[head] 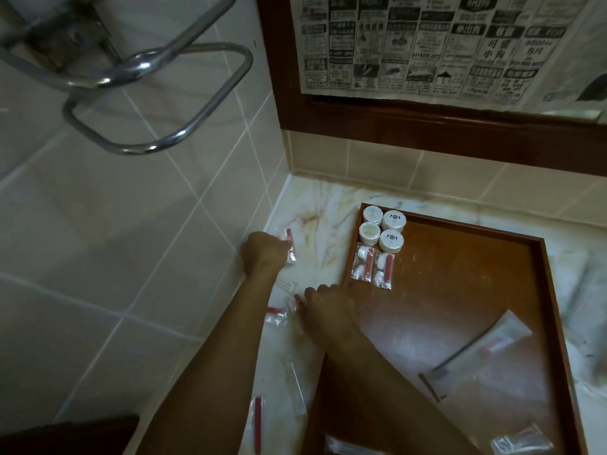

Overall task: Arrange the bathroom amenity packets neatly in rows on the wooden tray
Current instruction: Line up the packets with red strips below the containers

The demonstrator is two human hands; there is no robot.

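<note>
Left hand (267, 249) gripping packet (289, 246), chrome rail (157, 93) overhead (blurred), tiled wall (131, 241) beside

Tray: the wooden tray (538, 290) sits on the counter (315, 205), right of the tiled side wall (131, 224), below the mirror frame (427, 126).
Far-left corner of tray: four round tubs (383, 228) in a two-by-two block.
Just in front of the tubs: two packets (372, 269) side by side, touching.
Near-right of tray: a large flat bag (486, 353) lying at an angle; a small packet (522, 441) at the near edge.
Left of tray: loose packets (277, 315) strung along the counter beside the wall.
Left hand (266, 251): on the farthest loose packet (290, 246).
Right hand (328, 307): at the tray's left edge, on the packets there.
Upper left: towel rail (157, 93) on the wall.
</note>
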